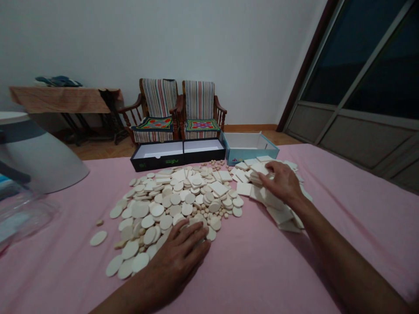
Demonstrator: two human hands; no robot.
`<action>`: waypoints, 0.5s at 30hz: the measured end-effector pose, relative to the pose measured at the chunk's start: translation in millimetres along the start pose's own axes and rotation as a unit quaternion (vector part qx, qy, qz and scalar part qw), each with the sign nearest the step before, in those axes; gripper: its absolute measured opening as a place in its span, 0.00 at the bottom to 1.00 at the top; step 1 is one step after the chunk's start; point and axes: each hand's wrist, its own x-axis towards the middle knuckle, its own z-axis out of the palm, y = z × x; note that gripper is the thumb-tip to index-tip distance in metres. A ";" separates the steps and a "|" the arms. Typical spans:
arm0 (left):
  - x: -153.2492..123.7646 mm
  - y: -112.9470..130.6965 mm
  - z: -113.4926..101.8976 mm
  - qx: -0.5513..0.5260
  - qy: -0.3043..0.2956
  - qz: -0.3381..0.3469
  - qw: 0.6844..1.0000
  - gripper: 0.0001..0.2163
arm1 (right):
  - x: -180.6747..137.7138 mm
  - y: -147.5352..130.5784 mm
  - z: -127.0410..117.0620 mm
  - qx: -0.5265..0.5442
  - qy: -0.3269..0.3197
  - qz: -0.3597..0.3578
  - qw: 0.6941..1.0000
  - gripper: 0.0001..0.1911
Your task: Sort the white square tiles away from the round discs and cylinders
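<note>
A wide heap of pale round wooden discs (pixel 157 210) lies on a pink cloth, with small wooden beads (pixel 209 213) and a few square tiles mixed in. My left hand (pixel 183 253) rests palm down on the near edge of the heap, fingers stretched out over the discs. To the right is a pile of white square tiles (pixel 271 198). My right hand (pixel 283 181) is over that pile, thumb and fingers closed around a small stack of square tiles (pixel 258 172). The undersides of both hands are hidden.
Behind the heap stand a black open box (pixel 157 162) with two compartments and a light blue open box (pixel 250 155). A white and grey rounded container (pixel 42 152) and clear plastic (pixel 22 218) are at left. Two wooden armchairs (pixel 160 104) stand by the wall.
</note>
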 end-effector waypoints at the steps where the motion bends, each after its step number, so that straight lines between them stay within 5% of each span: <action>1: 0.3 0.3 -0.3 0.000 0.007 0.000 1.000 0.11 | 6.9 11.6 1.2 -0.016 0.016 0.031 0.999 0.17; 5: 0.5 0.6 -0.7 0.000 0.014 -0.001 1.000 0.11 | 28.8 34.8 1.1 -0.057 0.062 0.104 0.991 0.22; 8: 0.3 0.6 -0.2 0.001 0.013 -0.002 1.000 0.11 | 30.8 20.3 5.6 -0.024 0.080 0.062 0.995 0.22; 12: 0.1 0.3 1.1 -0.002 0.016 -0.006 1.000 0.11 | 21.5 -26.2 26.9 0.091 -0.077 -0.070 0.990 0.14; 15: -1.9 -0.5 3.3 -0.010 0.012 -0.011 1.000 0.11 | 23.0 -59.0 46.5 0.073 -0.207 -0.136 0.966 0.19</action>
